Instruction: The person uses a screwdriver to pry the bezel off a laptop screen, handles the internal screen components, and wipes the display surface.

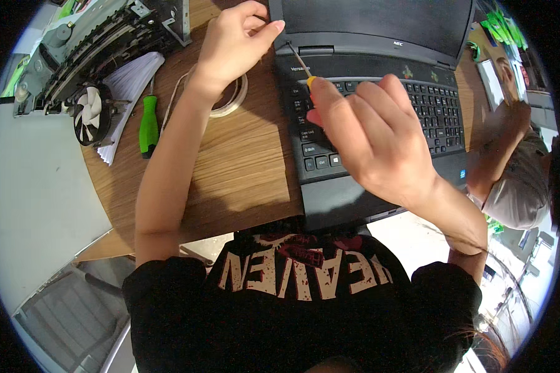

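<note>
A black laptop [367,211] lies open in front of me, its dark screen [367,18] tilted back. My right hand [379,137] is closed round a screwdriver [301,64] with a yellow handle end and a thin metal shaft. The shaft slants up and left, its tip at the lower left corner of the screen frame, near the hinge. At the screen's left edge is my left hand [239,46], its fingers curled and its thumb over the frame. Whether its fingertips reach behind the screen is hidden.
Left on the wooden table [249,168] lie a green screwdriver [149,127], a tape roll [233,102], a small fan [90,115], a fanned paper stack [127,87] and an opened machine [99,43]. At right, another person's arm [500,146] is near a white object [490,84].
</note>
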A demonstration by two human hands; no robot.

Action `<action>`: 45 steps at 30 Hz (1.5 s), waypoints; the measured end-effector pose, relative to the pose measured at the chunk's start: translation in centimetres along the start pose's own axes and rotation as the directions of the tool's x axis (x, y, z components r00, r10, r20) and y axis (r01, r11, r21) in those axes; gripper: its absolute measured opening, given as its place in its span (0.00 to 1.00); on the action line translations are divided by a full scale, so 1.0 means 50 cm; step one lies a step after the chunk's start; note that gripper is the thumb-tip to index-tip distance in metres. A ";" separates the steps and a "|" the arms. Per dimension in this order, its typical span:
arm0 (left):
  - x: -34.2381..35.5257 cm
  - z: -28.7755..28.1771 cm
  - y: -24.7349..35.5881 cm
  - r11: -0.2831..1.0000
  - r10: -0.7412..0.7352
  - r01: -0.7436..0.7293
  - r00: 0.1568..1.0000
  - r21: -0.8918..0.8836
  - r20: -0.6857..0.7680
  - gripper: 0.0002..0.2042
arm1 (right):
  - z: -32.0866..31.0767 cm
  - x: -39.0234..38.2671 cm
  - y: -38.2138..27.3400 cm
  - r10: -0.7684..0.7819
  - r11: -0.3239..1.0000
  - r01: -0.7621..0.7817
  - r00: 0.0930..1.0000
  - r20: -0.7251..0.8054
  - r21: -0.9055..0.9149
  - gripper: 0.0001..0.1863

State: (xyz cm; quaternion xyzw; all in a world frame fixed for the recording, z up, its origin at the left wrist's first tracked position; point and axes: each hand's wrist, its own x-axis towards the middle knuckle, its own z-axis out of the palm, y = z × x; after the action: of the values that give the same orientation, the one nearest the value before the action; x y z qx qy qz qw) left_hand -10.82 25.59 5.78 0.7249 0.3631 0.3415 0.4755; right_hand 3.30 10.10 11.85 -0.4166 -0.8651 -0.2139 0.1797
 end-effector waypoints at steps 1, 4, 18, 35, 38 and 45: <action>0.000 0.000 0.002 0.999 -0.032 0.032 0.999 0.013 -0.007 0.06 | 0.003 -0.002 0.005 0.001 1.000 -0.001 1.000 -0.018 0.012 0.17; -0.001 -0.001 -0.001 0.996 -0.027 0.028 1.000 0.082 -0.016 0.06 | 0.016 -0.014 0.011 0.010 0.999 -0.014 0.993 -0.116 -0.036 0.17; -0.158 -0.104 -0.030 0.900 0.137 -0.157 0.988 0.407 0.077 0.07 | -0.069 -0.157 -0.019 0.703 0.686 -0.575 0.681 -0.202 0.447 0.18; -0.167 -0.063 -0.024 0.849 0.151 -0.203 0.978 0.487 0.146 0.13 | -0.042 -0.223 -0.036 0.902 0.376 -0.726 0.430 -0.047 0.576 0.24; -0.169 -0.063 -0.031 0.843 0.184 -0.218 0.976 0.491 0.117 0.12 | -0.043 -0.227 -0.033 0.897 0.373 -0.732 0.441 -0.021 0.570 0.24; -0.160 -0.058 -0.041 0.769 0.218 -0.262 0.965 0.583 0.146 0.09 | -0.047 -0.241 -0.036 0.904 0.368 -0.714 0.424 -0.051 0.595 0.23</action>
State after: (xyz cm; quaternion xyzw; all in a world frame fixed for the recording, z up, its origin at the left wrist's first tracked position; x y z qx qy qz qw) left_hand -17.69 20.67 3.56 0.8894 0.3397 0.2417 0.1876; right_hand 9.24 0.10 7.57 -0.6844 -0.5073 0.0574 0.5204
